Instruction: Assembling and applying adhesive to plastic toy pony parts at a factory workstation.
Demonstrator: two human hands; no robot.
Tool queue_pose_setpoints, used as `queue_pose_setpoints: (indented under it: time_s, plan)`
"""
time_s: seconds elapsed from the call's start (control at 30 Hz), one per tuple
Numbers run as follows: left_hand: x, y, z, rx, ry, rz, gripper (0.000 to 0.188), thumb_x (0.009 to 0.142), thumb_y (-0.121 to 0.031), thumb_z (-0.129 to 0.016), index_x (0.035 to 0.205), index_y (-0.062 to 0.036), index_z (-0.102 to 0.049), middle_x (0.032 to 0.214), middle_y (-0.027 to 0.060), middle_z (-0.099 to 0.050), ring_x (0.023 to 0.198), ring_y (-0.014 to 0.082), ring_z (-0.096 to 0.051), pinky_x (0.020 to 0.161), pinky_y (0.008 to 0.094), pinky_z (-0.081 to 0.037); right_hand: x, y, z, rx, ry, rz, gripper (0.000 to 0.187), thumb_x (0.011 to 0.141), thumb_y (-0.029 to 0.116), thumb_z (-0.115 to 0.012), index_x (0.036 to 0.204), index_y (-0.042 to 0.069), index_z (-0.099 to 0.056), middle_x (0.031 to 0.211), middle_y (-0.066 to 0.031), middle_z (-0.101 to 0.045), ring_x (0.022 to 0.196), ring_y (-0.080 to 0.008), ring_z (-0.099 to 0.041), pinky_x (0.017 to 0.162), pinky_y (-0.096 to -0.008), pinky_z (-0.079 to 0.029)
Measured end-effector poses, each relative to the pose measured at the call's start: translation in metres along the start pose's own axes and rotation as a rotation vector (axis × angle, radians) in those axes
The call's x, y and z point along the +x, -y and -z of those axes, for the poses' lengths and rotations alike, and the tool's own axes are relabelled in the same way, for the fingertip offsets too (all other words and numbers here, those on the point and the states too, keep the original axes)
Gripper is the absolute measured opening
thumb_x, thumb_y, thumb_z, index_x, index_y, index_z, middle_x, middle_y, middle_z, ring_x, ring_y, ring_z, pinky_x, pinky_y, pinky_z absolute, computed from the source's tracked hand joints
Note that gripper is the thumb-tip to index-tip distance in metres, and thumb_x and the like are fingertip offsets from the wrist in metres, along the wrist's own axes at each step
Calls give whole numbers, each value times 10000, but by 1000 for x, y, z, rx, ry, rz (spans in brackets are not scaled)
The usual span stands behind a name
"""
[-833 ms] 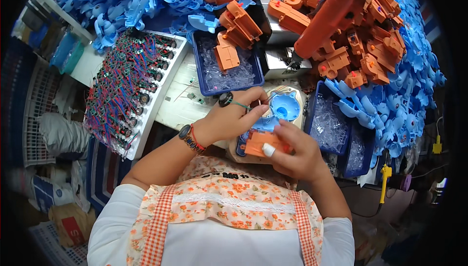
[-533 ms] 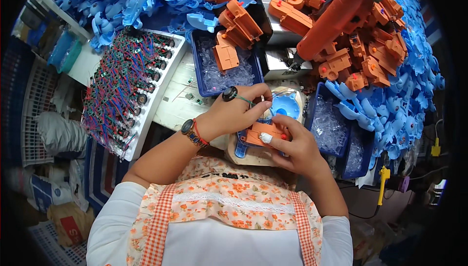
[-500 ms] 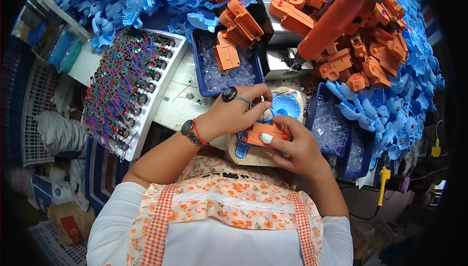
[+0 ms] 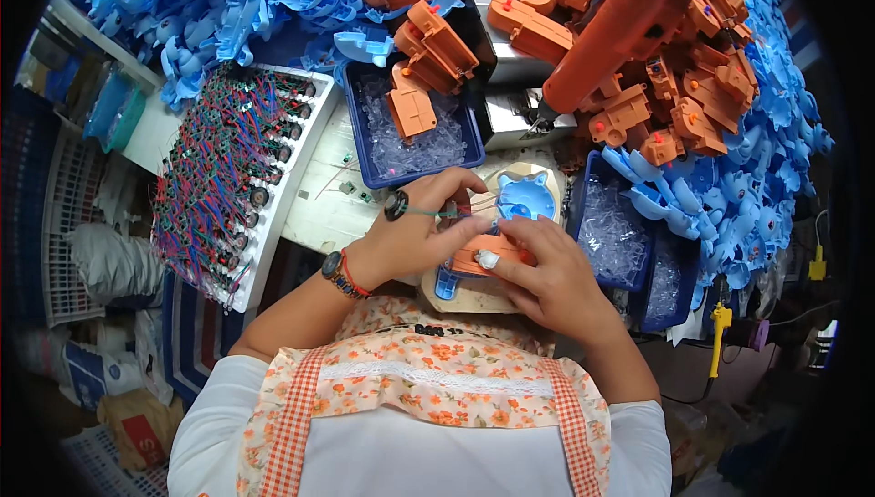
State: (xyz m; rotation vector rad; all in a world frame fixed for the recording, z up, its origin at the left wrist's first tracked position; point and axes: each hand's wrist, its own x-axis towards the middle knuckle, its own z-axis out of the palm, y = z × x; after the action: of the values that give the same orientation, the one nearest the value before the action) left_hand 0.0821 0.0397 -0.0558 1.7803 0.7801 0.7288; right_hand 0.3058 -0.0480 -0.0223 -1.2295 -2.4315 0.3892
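My left hand (image 4: 427, 228) is closed, thumb and fingers pinching thin wires. A small round black speaker (image 4: 396, 205) on these wires lies against the back of that hand. My right hand (image 4: 551, 269), a white wrap around one digit, holds an orange plastic casing (image 4: 469, 258) from its right side. Its fingertips meet the wires by my left thumb; the exact contact is hidden. Under the casing is a blue plastic shell (image 4: 445, 286) on a pale work fixture (image 4: 474, 299). Beyond my hands a bowl-like blue shell (image 4: 530, 194) sits in the same fixture.
A white foam tray (image 4: 290, 183) of wired speakers stands left. Dark blue bins (image 4: 372, 169) of clear plastic pieces flank the fixture. Orange casings (image 4: 706, 123) and blue shells (image 4: 219, 10) are heaped behind. An orange electric screwdriver (image 4: 606, 37) hangs at the right.
Both hands have come closer together over the casing. My right fingers have moved in to my left thumb, and the far blue shell shows more. The whole view has shifted slightly.
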Motion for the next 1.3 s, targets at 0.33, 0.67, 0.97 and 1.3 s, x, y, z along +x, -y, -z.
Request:
queue_pose_setpoints:
  time_s: [0.33,0.67,0.97,1.3]
  plan:
    - [-12,-7,-7,362,-52,-238,594,659,-324,-856,1153,-83,-631,1001,89,-636,920,297,-568,820,407,-463,-19,-6,-3,-121,-279,-211,360,683,316,-829,937,95,-703,979,-47,-629,1023,-292,-589,951,-491,-385]
    - [-13,-11,-7,437,-9,-235,774,660,-336,-863,1329,-91,-563,976,90,-623,943,285,-554,871,419,-430,-23,-5,-9,-156,-282,-233,339,700,305,-796,922,73,-689,893,-59,-606,982,-288,-587,909,-455,-381]
    - [-13,-18,-2,474,7,-214,1032,679,-363,-850,1520,-52,-337,949,83,-618,940,271,-566,882,404,-421,5,2,7,-81,-473,-202,368,729,218,-803,1042,91,-657,1063,-81,-620,1040,-303,-578,986,-501,-372]
    - [14,-34,18,662,177,-304,912,692,-453,-844,1391,7,-482,1034,157,-638,986,333,-604,884,417,-477,10,16,-6,126,-340,-176,206,744,53,-744,926,93,-655,769,-63,-638,752,-253,-611,768,-394,-411]
